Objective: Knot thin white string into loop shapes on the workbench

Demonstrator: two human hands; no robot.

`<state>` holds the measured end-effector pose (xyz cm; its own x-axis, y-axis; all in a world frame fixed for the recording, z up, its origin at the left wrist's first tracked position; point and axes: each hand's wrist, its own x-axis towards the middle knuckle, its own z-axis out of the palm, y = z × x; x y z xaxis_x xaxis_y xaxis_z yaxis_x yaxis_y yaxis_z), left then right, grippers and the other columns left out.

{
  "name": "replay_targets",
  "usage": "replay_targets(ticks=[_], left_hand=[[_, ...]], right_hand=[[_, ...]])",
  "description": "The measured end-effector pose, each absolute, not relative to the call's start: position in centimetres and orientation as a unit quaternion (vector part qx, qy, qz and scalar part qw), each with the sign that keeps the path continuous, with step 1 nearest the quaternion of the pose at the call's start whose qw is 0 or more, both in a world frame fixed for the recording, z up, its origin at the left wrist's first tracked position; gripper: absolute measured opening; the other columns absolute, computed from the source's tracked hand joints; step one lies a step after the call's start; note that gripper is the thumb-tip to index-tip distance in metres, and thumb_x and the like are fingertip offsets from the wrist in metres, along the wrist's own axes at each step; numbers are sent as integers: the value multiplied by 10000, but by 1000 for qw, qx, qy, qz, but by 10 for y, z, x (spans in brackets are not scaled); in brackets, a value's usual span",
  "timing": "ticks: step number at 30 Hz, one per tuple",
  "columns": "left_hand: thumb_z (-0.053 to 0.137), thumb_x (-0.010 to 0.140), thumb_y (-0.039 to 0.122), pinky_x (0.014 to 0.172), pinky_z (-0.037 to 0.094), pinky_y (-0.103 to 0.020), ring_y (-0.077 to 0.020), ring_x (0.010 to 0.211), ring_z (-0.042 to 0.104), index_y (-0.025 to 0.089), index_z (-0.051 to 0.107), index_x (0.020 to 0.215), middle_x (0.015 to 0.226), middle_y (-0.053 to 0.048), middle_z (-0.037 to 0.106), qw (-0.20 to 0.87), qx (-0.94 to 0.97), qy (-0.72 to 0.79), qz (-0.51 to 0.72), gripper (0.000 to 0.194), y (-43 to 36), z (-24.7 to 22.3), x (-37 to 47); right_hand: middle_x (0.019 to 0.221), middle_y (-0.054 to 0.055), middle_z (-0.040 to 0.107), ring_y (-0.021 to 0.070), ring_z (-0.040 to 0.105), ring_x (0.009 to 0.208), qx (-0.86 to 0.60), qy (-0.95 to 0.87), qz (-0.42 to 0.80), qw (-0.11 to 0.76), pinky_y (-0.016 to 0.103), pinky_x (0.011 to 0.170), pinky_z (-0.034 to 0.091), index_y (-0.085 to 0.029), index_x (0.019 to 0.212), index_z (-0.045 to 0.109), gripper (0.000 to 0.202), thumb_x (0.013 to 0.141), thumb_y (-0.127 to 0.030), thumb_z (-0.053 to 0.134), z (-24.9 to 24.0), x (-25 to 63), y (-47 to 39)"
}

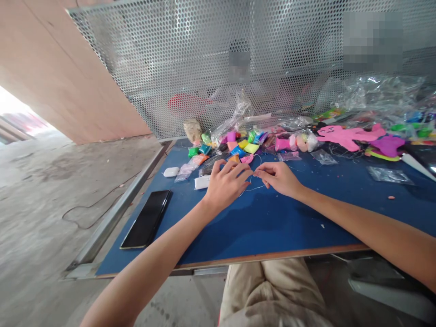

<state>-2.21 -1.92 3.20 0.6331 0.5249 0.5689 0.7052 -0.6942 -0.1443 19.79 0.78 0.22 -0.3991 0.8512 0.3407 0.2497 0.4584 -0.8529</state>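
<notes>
A thin pale thread point(255, 188) loops around and between my hands above the blue tabletop. My left hand point(226, 184) is bent over with its fingers curled, its fingertips at the thread; the exact grip is partly hidden. Thumb and forefinger of my right hand point(279, 178) are pinched together on the thread, almost touching the left fingertips. Just behind the left hand lie an orange packet point(234, 158) and a pink piece point(247, 159). A white block-like item point(202, 182) sits left of that hand.
A black phone point(146, 220) and a white rounded case point(171, 172) lie on the left of the blue table point(272, 227). Colourful packets point(251, 148), a pink flat figure point(350, 135) and clear plastic bags point(381, 93) line the back, before a perforated metal panel point(204, 59).
</notes>
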Motion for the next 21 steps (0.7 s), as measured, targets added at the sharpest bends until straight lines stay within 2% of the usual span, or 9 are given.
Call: replay_targets(ticks=[3, 7, 10, 12, 13, 16, 21], left_hand=[[626, 929, 308, 956, 373, -481, -268, 1053, 630, 326, 669, 1143, 1138, -18, 729, 176, -885, -339, -265, 220, -17, 29, -24], [684, 884, 409, 968, 394, -452, -247, 1026, 643, 325, 704, 1086, 1093, -18, 742, 119, -870, -348, -329, 220, -14, 23, -24], [746, 812, 482, 935, 463, -396, -225, 1022, 644, 276, 673, 1150, 1197, -61, 697, 32, -828, -376, -416, 403, -12, 19, -21], [776, 768, 510, 868, 510, -352, -194, 948, 651, 240, 631, 1215, 1242, -90, 665, -37, -801, -386, -456, 542, -11, 18, -19], [781, 761, 511, 834, 521, -333, -176, 891, 652, 229, 637, 1200, 1202, -88, 679, -71, -797, -385, -459, 540, -11, 18, -19], [773, 784, 467, 783, 524, -302, -145, 769, 637, 219, 709, 1044, 994, -46, 733, -152, -806, -368, -438, 366, -9, 16, -17], [823, 726, 439, 733, 519, -280, -125, 701, 582, 206, 748, 990, 966, -37, 739, -237, -776, -367, -455, 360, -11, 16, -15]], right_hand=[[535, -22, 567, 134, 523, 469, -366, -759, 351, 408, 268, 495, 400, -189, 871, 694, 325, 937, -487, 582, 1, 198, 8], [658, 5, 637, 144, 553, 558, -372, -773, 299, 418, 276, 539, 413, -202, 883, 689, 292, 953, -458, 567, 3, 196, 6], [757, 23, 686, 162, 575, 629, -369, -778, 257, 438, 289, 573, 418, -212, 909, 694, 264, 962, -435, 561, 7, 196, 2], [807, 32, 695, 169, 580, 674, -355, -784, 228, 455, 299, 615, 430, -211, 881, 693, 251, 965, -412, 568, 10, 196, -1], [830, 36, 693, 169, 578, 691, -346, -787, 215, 463, 302, 634, 434, -208, 864, 692, 247, 965, -400, 574, 12, 196, -2], [875, 42, 675, 161, 567, 711, -317, -799, 193, 472, 301, 661, 438, -200, 854, 694, 221, 963, -364, 594, 16, 197, -4], [840, 32, 665, 152, 559, 696, -318, -805, 195, 461, 297, 660, 431, -196, 857, 703, 223, 969, -355, 594, 15, 198, -1]])
